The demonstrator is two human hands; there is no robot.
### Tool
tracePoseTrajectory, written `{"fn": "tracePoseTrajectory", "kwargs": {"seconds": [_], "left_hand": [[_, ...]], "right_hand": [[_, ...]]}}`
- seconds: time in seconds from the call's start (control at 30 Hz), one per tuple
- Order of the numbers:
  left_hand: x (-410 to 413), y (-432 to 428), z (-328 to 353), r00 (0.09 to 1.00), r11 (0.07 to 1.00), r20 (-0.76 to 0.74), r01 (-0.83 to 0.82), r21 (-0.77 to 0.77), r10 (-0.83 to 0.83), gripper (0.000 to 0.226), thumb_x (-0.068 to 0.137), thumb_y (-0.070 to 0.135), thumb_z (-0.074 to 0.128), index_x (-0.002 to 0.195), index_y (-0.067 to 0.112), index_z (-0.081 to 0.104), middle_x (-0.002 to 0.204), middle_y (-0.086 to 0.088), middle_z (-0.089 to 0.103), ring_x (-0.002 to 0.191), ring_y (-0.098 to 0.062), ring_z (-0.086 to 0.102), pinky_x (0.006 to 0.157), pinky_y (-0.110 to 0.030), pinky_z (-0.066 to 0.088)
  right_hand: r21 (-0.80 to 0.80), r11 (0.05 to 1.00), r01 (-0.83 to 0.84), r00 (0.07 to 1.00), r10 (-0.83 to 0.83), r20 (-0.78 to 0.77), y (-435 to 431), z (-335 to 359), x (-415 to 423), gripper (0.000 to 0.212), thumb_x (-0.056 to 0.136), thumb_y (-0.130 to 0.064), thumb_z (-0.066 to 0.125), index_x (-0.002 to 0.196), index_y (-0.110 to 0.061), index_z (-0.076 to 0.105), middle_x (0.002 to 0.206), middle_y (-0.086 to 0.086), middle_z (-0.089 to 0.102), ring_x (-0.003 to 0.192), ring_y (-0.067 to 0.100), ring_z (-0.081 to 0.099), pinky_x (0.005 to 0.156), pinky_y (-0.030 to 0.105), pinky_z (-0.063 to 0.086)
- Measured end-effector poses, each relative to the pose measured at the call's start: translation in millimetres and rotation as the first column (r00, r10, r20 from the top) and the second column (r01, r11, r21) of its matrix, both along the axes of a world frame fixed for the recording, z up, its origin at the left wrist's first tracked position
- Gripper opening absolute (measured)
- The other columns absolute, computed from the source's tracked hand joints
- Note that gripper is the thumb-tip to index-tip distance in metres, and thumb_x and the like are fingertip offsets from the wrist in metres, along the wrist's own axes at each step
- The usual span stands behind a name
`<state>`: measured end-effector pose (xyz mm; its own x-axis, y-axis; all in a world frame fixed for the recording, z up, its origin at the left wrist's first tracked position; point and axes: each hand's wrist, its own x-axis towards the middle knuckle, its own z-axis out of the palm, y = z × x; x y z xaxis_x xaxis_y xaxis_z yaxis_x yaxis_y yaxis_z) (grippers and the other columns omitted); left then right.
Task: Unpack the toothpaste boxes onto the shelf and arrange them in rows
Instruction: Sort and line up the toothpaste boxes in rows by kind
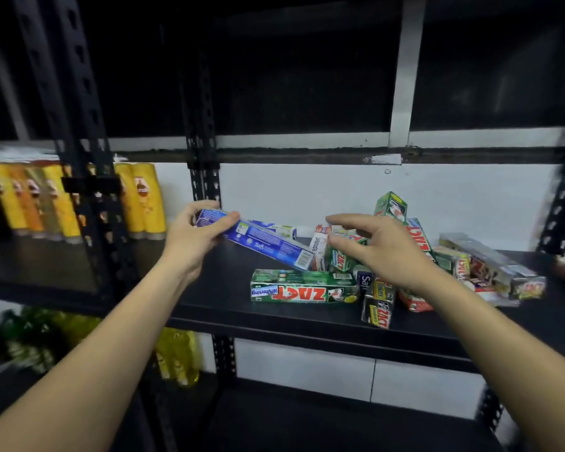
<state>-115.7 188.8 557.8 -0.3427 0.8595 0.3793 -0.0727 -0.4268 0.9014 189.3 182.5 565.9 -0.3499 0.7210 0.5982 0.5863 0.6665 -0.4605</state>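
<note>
Toothpaste boxes (388,256): lay in loose heap on black shelf (274,321), at all angles, 3 o'clock of frame centre. Blue box (268,244): held at one end by left hand (196,236), thumb on top, far end dipped toward heap. Right hand (379,249): fingers spread, held nothing, hovered over heap. Green ZACT box (304,288): lay flat, 6 o'clock of blue box. Step judged: sorting, no row formed yet. Next move called for: blue box set flat on bare shelf at 9 o'clock of heap, squared to shelf front.
</note>
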Motion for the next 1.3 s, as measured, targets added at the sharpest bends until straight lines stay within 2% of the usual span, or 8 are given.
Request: {"fn": "tracePoseTrajectory", "kwargs": {"seconds": [0.17,0.27,0.4,0.57,0.73,0.83,0.97,1.3], "left_hand": [[-12,13,-26,0.908,0.909,-0.031,-0.417,0.024,0.417,0.049,0.061,0.037,0.093,0.094,0.027,0.059,0.098,0.005,0.065,0.092,-0.017,0.068,0.086,-0.041,0.058],[-4,19,-43,0.768,0.795,-0.223,-0.602,0.066,0.6,0.05,0.064,0.037,0.091,0.095,0.022,0.055,0.107,-0.001,0.061,0.097,-0.017,0.059,0.089,-0.035,0.05],[7,29,-68,0.764,0.811,-0.449,-0.57,-0.13,0.464,0.049,0.068,0.032,0.09,0.097,0.016,0.055,0.118,-0.01,0.06,0.104,-0.025,0.057,0.085,-0.033,0.043],[16,42,-76,0.746,0.839,-0.594,-0.503,-0.209,0.3,0.053,0.072,0.041,0.086,0.114,0.021,0.061,0.121,-0.005,0.064,0.11,-0.028,0.059,0.092,-0.04,0.048],[19,45,-76,0.799,0.892,-0.586,-0.354,-0.282,0.132,0.055,0.082,0.036,0.073,0.132,0.019,0.056,0.12,-0.004,0.068,0.106,-0.023,0.063,0.099,-0.04,0.044],[18,42,-74,0.785,0.892,-0.614,-0.336,-0.302,0.088,0.046,0.088,0.031,0.067,0.132,0.022,0.059,0.124,-0.005,0.067,0.114,-0.025,0.059,0.102,-0.041,0.041],[21,41,-69,0.802,0.907,-0.597,-0.268,-0.325,0.023,0.044,0.09,0.019,0.066,0.133,0.017,0.059,0.119,-0.006,0.065,0.104,-0.022,0.057,0.095,-0.034,0.039],[21,43,-81,0.736,0.894,-0.673,-0.347,-0.286,0.071,0.037,0.098,0.04,0.049,0.132,0.026,0.059,0.136,-0.006,0.059,0.124,-0.03,0.053,0.105,-0.043,0.041]], "right_hand": [[0.013,0.977,0.214,0.958,-0.208,-0.196,3,-1,56,0.024,0.09,-0.037,0.066,0.114,-0.034,0.071,0.111,-0.013,0.067,0.107,0.007,0.061,0.098,0.03,0.047],[-0.008,0.931,0.365,0.895,-0.353,-0.272,3,-7,102,0.018,0.091,-0.033,0.066,0.107,-0.033,0.073,0.1,-0.006,0.069,0.103,0.017,0.062,0.095,0.038,0.049],[-0.116,0.827,0.551,0.778,-0.558,-0.288,4,-31,173,0.019,0.089,-0.033,0.064,0.107,-0.032,0.072,0.102,-0.002,0.071,0.092,0.023,0.069,0.084,0.038,0.054],[-0.183,0.707,0.683,0.662,-0.706,-0.252,0,-66,228,0.024,0.093,-0.024,0.058,0.107,-0.011,0.073,0.106,0.013,0.072,0.103,0.029,0.065,0.09,0.036,0.046],[-0.293,0.739,0.607,0.693,-0.672,-0.261,5,-78,239,0.031,0.1,-0.028,0.047,0.109,-0.011,0.072,0.111,0.01,0.071,0.105,0.025,0.061,0.089,0.033,0.043],[-0.309,0.743,0.594,0.74,-0.655,-0.154,3,-86,244,0.028,0.099,-0.02,0.048,0.113,-0.013,0.071,0.111,0.009,0.071,0.103,0.024,0.062,0.086,0.031,0.044],[-0.263,0.758,0.597,0.775,-0.629,-0.054,2,-85,242,0.035,0.095,-0.007,0.05,0.123,-0.02,0.068,0.116,0.005,0.071,0.11,0.025,0.062,0.091,0.029,0.045],[-0.304,0.618,0.725,0.678,-0.718,0.157,19,-78,247,0.034,0.097,-0.01,0.045,0.121,-0.019,0.067,0.112,0.019,0.067,0.088,0.029,0.051,0.08,0.031,0.04]]}}
